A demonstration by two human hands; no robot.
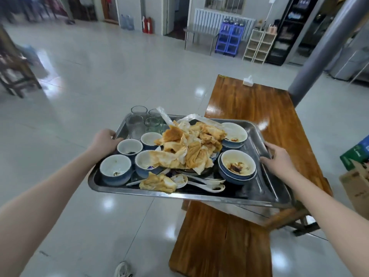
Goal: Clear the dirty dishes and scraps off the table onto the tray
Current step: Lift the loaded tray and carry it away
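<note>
Carrying hands: the left hand [104, 140] grips the left rim of the rectangular stainless-steel tray [179, 194], fingers curled over the edge; the right hand [279, 158] clasps the right rim the same way.
Tray position: it is held out in front of the person, its left part over the grey tiled floor [119, 80] and its right end over the near end of the glossy brown wooden table [259, 108]; whether it touches the wood cannot be told.
Load: four small blue-and-white ceramic bowls [115, 170] sit at the left, two wider blue bowls with brown sauce residue [237, 166] at the right, and clear drinking glasses [137, 124] in the far left corner.
Hidden: a heap of orange-stained crumpled paper napkins [191, 148] covers the tray's middle (a dark plate rim just peeks out beneath it), and white ceramic spoons [209, 187] lie partly under it.
Cut off: a grey-white sneaker [122, 269] at the bottom edge, and a brown cardboard box [357, 188] and green-and-blue carton [355, 152] at the right edge.
Hard to make out: the far room is blurred, and a white tissue box [248, 80] stands at the table's far end.
Writing: faint print on the cardboard box and white marks on the carton are too small to read.
Below: a brown wooden bench [219, 242] stands beside the table.
</note>
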